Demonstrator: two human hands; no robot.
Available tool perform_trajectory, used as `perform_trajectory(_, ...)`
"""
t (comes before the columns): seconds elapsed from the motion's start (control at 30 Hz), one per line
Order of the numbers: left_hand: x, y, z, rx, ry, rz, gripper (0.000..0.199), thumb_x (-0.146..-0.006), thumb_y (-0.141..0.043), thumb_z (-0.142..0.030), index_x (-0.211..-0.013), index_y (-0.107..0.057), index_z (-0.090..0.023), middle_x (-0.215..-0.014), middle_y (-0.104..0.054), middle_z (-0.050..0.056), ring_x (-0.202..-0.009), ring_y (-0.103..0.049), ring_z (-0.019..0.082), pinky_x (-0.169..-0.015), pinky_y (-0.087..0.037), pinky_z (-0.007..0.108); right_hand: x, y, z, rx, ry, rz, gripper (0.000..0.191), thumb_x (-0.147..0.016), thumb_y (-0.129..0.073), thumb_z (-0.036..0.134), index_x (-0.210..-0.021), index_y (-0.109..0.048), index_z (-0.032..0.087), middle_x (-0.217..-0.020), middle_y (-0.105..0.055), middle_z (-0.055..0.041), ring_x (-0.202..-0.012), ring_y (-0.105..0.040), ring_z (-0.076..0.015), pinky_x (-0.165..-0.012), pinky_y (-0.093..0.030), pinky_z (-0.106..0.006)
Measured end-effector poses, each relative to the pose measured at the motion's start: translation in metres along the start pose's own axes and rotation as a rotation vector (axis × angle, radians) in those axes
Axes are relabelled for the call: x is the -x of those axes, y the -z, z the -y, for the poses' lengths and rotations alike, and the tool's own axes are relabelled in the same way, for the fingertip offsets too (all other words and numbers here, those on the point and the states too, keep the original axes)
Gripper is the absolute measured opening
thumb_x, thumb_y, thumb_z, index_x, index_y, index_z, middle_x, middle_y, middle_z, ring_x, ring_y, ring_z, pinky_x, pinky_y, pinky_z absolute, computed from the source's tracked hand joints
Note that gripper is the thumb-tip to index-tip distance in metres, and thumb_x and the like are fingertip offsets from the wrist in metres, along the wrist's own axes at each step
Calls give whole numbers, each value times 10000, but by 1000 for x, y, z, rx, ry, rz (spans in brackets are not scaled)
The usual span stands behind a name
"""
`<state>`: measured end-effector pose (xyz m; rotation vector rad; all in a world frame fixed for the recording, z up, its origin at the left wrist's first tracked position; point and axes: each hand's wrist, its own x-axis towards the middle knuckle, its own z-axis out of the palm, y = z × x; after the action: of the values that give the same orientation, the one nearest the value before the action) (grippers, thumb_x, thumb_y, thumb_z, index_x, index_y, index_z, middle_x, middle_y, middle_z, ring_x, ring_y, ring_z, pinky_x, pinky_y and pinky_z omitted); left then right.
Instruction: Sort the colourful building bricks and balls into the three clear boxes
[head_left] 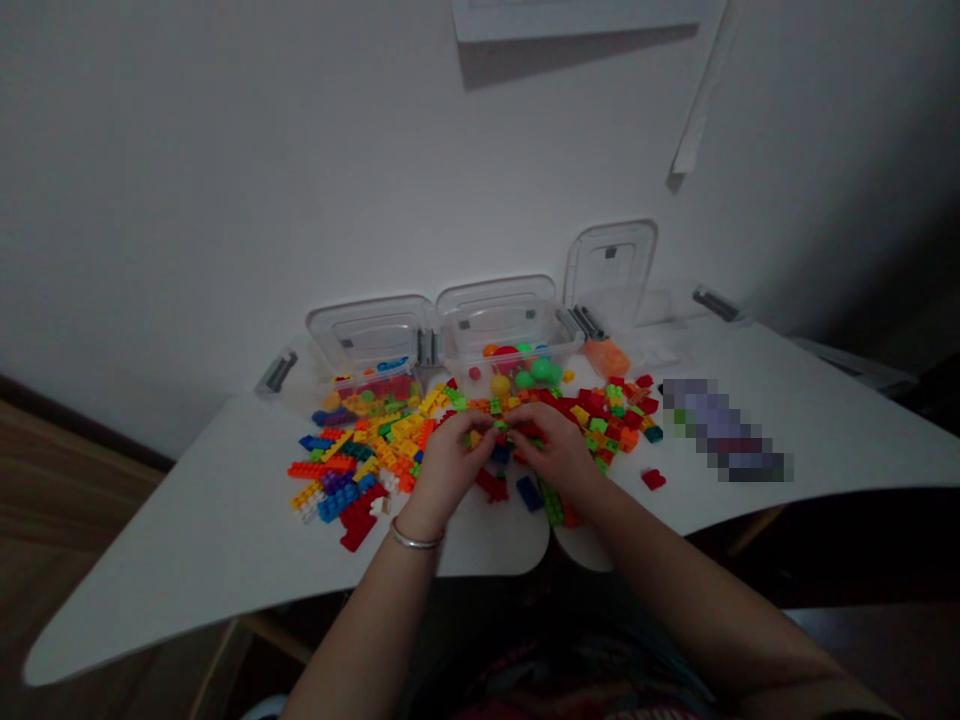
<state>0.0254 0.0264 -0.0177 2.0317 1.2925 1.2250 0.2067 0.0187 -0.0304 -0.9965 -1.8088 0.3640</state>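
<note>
My left hand (453, 452), with a silver bangle (415, 539) at the wrist, meets my right hand (556, 452) over the heap of bricks. Fingertips of both are closed around a small green toy brick (500, 426); its exact shape is partly hidden by the fingers. Just below them lie a red brick (493, 487) and a blue brick (529, 494) on the white table. To the left of my left hand spread many yellow, orange and blue bricks (339, 502). Beyond my right hand are red, green and orange bricks (630, 438).
Clear plastic boxes with raised lids stand along the wall: a left box (367, 345), a middle box (510, 320) holding coloured balls, and a right lid (611, 265). A blurred-out object (724, 430) lies at right on the white table (825, 420). Its front edge has a notch.
</note>
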Motion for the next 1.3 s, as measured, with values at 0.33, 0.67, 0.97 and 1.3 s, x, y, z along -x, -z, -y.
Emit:
perform_trajectory(0.33, -51, 106, 39, -18, 36, -744, 211, -862, -514, -289, -1050, -483, -198, -848, -650, 8, -823, -676, 131, -775, -523, 265, 11, -1, 0, 425, 100, 114, 137, -855, -570, 178, -923, -681, 221, -1021, -723, -58, -932, -647, -230, -867, -483, -414)
perform_trajectory(0.67, -83, 141, 59, -585, 372, -378, 225, -789, -589, -341, -935, -681, -196, -905, -739, 60, -903, -677, 227, -880, -474, 365, 7, 1, -10, 176, -106, 41, 148, -865, -526, 200, -886, -668, 230, -948, -716, -57, -928, -640, -226, -891, -501, -418)
perform_trajectory(0.97, -78, 134, 58, -704, 343, -357, 235, -830, -537, -326, -912, -728, -216, -869, -759, 55, -966, -674, 258, -1048, -345, 448, 8, 2, -14, 147, -114, 49, 144, -867, -520, 225, -887, -663, 213, -942, -707, -70, -937, -628, -232, -893, -488, -423)
perform_trajectory(1.3, -41, 103, 23, -577, -82, -212, 241, -860, -522, -312, -962, -706, -194, -959, -726, 63, -956, -635, 232, -915, -462, 381, 7, 1, -16, 139, -107, 30, 155, -874, -512, 246, -864, -665, 233, -908, -708, -64, -900, -634, -227, -860, -499, -419)
